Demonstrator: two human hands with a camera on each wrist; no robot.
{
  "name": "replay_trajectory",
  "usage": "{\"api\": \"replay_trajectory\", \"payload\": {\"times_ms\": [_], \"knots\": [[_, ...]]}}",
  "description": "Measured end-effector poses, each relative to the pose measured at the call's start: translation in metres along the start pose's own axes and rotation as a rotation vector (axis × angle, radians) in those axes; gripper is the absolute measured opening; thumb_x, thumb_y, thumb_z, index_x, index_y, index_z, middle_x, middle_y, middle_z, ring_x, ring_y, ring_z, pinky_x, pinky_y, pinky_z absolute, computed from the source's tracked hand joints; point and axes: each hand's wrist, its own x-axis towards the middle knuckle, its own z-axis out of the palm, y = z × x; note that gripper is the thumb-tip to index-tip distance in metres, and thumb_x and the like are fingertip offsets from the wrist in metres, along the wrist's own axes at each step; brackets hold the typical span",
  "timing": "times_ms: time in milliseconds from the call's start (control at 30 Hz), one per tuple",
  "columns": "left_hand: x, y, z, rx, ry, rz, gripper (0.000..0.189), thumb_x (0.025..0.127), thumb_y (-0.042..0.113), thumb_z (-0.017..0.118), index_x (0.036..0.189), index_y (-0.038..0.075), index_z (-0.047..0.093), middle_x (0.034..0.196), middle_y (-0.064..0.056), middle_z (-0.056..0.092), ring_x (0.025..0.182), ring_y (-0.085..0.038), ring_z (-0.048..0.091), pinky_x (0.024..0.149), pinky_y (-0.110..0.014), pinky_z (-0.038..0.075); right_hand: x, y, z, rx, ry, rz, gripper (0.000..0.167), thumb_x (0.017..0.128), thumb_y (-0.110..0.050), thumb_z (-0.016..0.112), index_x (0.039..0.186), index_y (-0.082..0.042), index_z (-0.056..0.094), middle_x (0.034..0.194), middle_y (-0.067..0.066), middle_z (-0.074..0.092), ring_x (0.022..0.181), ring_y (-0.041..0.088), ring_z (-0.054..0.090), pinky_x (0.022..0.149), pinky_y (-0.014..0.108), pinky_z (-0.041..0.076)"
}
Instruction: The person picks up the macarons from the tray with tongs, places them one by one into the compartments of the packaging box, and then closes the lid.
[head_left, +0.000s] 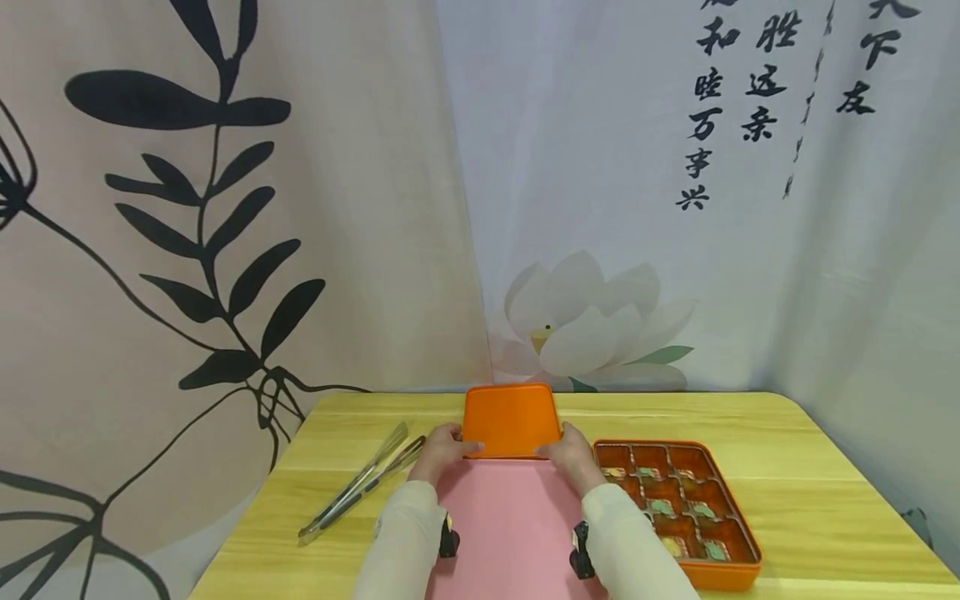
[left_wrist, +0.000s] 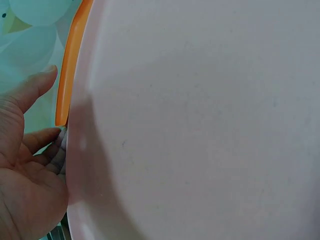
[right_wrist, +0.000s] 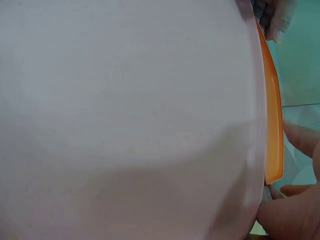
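Note:
An orange plastic lid (head_left: pixel 512 421) is tilted up beyond the far end of a pink tray (head_left: pixel 517 517). At the lid's left near corner, my left hand (head_left: pixel 442 450) holds it with the thumb over its face. My right hand (head_left: pixel 572 457) grips the opposite corner in the same way. In the left wrist view, the lid's rim (left_wrist: pixel 72 65) shows edge-on beside the left hand (left_wrist: pixel 30 165). The right wrist view has the rim (right_wrist: pixel 273 115) near the right thumb. Some fingers are hidden behind the lid and tray.
Right of the tray stands an orange box (head_left: pixel 720 575) with a brown compartment insert holding several small wrapped pieces. Metal tongs (head_left: pixel 363 483) lie to the left on the wooden table (head_left: pixel 810 492). A printed curtain (head_left: pixel 375 208) hangs behind the table.

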Motion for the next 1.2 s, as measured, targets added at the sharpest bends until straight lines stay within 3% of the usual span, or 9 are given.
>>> {"api": "replay_trajectory", "payload": {"times_ms": [200,367,600,733,900,1100,1200], "knots": [[-0.004,0.0,0.001,-0.016,-0.012,0.002,0.048,0.084,0.02,0.08,0.12,-0.007,0.063,0.107,-0.013,0.067,0.093,-0.026,0.059,0.091,-0.045,0.048,0.0,0.001,0.0,0.007,-0.014,0.01,0.077,0.088,-0.007,0.07,0.148,0.014,0.026,0.146,0.035,0.037,0.126,0.047,0.045,0.107,0.058,0.033],[-0.004,-0.003,0.0,-0.037,-0.001,0.029,0.045,0.085,0.018,0.079,0.119,-0.007,0.064,0.106,-0.013,0.067,0.092,-0.025,0.059,0.088,-0.043,0.05,0.001,0.001,-0.001,0.023,-0.023,0.017,0.078,0.089,-0.007,0.07,0.149,0.013,0.025,0.144,0.034,0.039,0.125,0.046,0.046,0.107,0.058,0.034],[-0.005,-0.001,0.0,-0.131,0.026,0.055,0.048,0.088,0.005,0.073,0.129,-0.014,0.056,0.122,-0.024,0.063,0.108,-0.032,0.061,0.091,-0.043,0.05,0.001,0.0,-0.002,0.088,-0.005,0.013,0.072,0.091,-0.003,0.065,0.149,0.012,0.025,0.142,0.034,0.042,0.124,0.045,0.048,0.105,0.057,0.036],[-0.006,0.001,-0.001,-0.207,0.032,0.074,0.047,0.089,-0.002,0.069,0.13,-0.018,0.052,0.122,-0.03,0.061,0.107,-0.036,0.062,0.088,-0.041,0.052,0.001,0.0,-0.002,0.087,0.019,-0.008,0.068,0.091,0.003,0.06,0.149,0.013,0.027,0.142,0.034,0.042,0.125,0.045,0.048,0.104,0.055,0.038],[-0.011,0.002,-0.006,-0.236,0.058,0.073,0.047,0.088,-0.004,0.069,0.129,-0.019,0.052,0.12,-0.031,0.061,0.105,-0.037,0.063,0.086,-0.04,0.053,-0.001,-0.006,-0.004,0.094,0.038,-0.042,0.061,0.091,0.006,0.053,0.148,0.011,0.032,0.143,0.033,0.043,0.129,0.044,0.045,0.106,0.053,0.038],[-0.01,0.002,-0.01,-0.329,0.069,0.036,0.052,0.089,-0.003,0.069,0.135,-0.015,0.049,0.13,-0.03,0.056,0.116,-0.038,0.057,0.095,-0.042,0.049,-0.001,-0.016,-0.01,0.17,0.042,-0.075,0.056,0.09,0.008,0.046,0.145,0.012,0.036,0.145,0.032,0.041,0.133,0.043,0.041,0.105,0.049,0.039],[-0.009,0.004,-0.013,-0.345,0.084,0.049,0.052,0.089,-0.003,0.069,0.136,-0.013,0.049,0.129,-0.028,0.057,0.116,-0.037,0.056,0.095,-0.04,0.049,-0.001,-0.019,-0.013,0.212,0.033,-0.072,0.056,0.089,0.008,0.046,0.144,0.013,0.038,0.146,0.032,0.04,0.133,0.043,0.04,0.104,0.049,0.04]]}}
